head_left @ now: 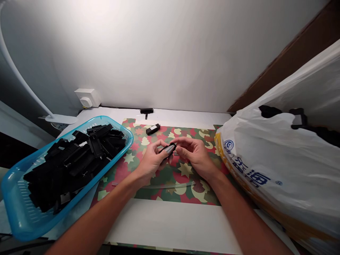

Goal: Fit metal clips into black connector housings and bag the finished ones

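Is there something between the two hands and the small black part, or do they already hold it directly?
Nothing visible stands between them. The left hand and the right hand both touch the small black part directly, above the patterned mat. The blue basket lies off to the left.

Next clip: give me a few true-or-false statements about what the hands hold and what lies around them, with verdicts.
1. Both hands, left hand and right hand, hold one small black part between them. True.
2. The blue basket holds red parts. False: it is full of black parts.
3. The basket sits on the left side. True.
4. The white plastic bag lies on the left. False: it is on the right.
5. Another black part lies on the patterned mat beyond the hands. True.
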Demonstrator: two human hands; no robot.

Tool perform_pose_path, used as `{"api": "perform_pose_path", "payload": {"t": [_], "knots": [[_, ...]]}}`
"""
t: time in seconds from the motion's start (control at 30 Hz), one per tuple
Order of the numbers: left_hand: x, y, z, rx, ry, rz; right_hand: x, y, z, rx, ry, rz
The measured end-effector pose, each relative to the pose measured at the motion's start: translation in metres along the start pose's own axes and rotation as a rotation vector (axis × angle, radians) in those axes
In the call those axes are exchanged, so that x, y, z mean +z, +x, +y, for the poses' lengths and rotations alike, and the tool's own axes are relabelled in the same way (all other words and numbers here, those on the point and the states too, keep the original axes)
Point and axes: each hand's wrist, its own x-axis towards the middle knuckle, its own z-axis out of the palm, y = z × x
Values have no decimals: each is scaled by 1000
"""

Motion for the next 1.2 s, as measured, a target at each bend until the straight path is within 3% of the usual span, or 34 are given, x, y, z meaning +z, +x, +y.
{"api": "perform_pose_path", "payload": {"t": [0.23, 0.5, 0.8, 1.2], "knots": [[-1, -2, -1, -24, 70, 4, 2, -2, 2, -11, 84, -13], [0, -3, 2, -108, -1, -140, 7, -3, 0, 49, 195, -59], [2, -5, 6, -135, 7, -99, 11, -4, -3, 30, 207, 8], [-2, -2, 5, -37, 165, 59, 6, -2, 0, -216, -200, 63]]}}
